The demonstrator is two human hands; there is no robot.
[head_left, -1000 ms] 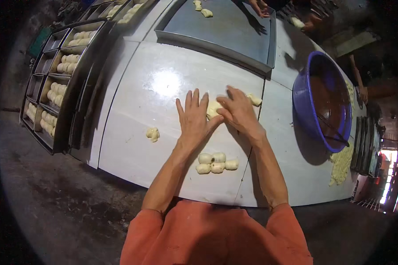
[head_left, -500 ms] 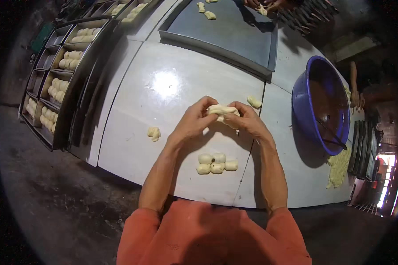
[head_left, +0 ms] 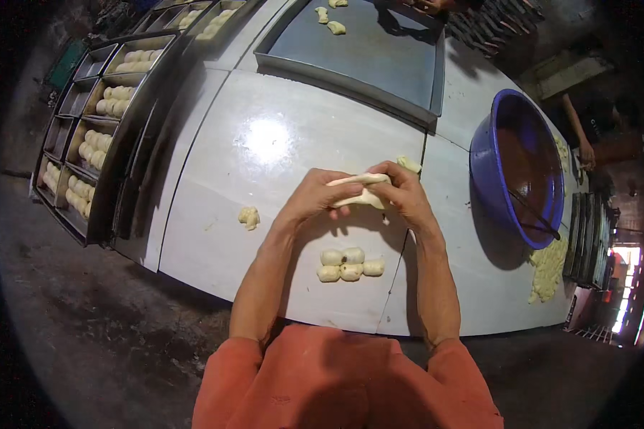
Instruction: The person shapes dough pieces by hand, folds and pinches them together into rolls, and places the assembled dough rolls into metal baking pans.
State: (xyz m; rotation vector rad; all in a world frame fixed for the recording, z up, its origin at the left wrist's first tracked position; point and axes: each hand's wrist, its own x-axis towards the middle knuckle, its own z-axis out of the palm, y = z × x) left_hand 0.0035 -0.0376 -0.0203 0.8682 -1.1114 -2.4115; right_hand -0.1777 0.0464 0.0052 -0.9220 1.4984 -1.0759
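Between my hands, above the white tabletop, is a piece of pale dough, folded and drawn out sideways. My left hand pinches its left end, thumb on top and fingers beneath. My right hand grips the other end with thumb and curled fingers. Below them on the table sit several rolled dough pieces in two touching rows. A loose lump of dough lies to the left of my left forearm. Just past my right hand, another dough piece is partly covered by my fingers.
A purple basin holding brown filling and a dark stick stands at the right, with a flat dough sheet beside it. A large metal tray is at the back. Divided baking pans with dough rolls stand left. Other people's hands show at the far edges.
The dough in my hands has gone from a bunched shape to a flatter, stretched fold. My hands have shifted slightly, the left one a little nearer to me.
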